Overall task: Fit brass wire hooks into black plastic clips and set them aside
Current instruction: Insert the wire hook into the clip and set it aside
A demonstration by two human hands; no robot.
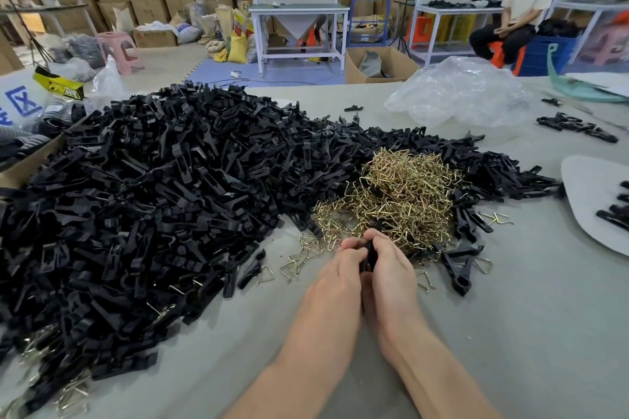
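My left hand [342, 269] and my right hand [391, 265] are pressed together just in front of the brass hook pile [398, 194]. Both grip one black plastic clip [370, 255] between their curled fingers, and most of it is hidden. No hook can be made out on that clip. A huge heap of black clips [153, 197] covers the left half of the grey table [510, 333]. Loose hooks [296, 265] lie scattered left of my hands. Two black clips [457, 265] lie just right of my right hand.
A crumpled clear plastic bag [466, 95] sits at the back right of the table. A grey board [592, 201] with a few clips lies at the right edge. A cardboard box [23, 163] stands at the left. A seated person [517, 10] is beyond the table.
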